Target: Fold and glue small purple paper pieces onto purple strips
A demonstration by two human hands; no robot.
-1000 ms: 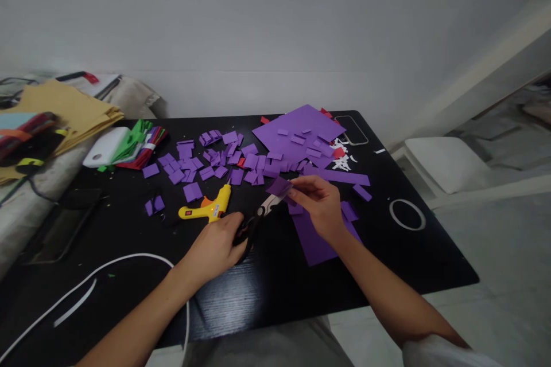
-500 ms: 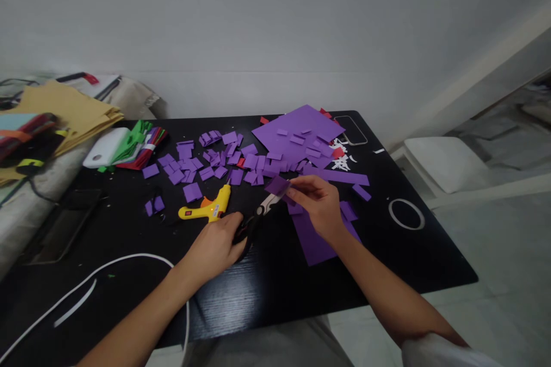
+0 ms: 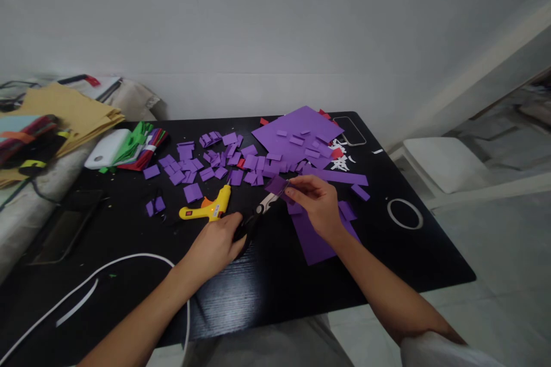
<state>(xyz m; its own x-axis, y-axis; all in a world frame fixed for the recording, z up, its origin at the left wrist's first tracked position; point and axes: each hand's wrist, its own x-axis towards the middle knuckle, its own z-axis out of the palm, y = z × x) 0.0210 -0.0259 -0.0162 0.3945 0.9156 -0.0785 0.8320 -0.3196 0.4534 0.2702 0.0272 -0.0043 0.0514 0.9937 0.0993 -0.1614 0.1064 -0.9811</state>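
My left hand (image 3: 221, 239) is wrapped round the black handles of a pair of scissors (image 3: 261, 206), whose blades point up and right. Between the fingertips of my right hand (image 3: 317, 205) is a small piece of purple paper (image 3: 276, 184), and the scissor blades meet its lower edge. Below my right hand lies a larger purple sheet (image 3: 316, 241). A yellow glue gun (image 3: 209, 206) rests just beyond my left hand. Many small purple pieces (image 3: 215, 160) are scattered across the table behind both hands.
A big purple sheet (image 3: 284, 132) lies at the back of the black table (image 3: 275, 292), near white scraps (image 3: 340, 161). On the right is a tape ring (image 3: 405, 214). Folded coloured material (image 3: 136, 146) and yellow envelopes (image 3: 64, 112) sit left. A white cable (image 3: 129, 256) curves at front left.
The scissor blades look more closed on the purple piece than before. Both hands stay in nearly the same place, and the view has shifted very slightly.
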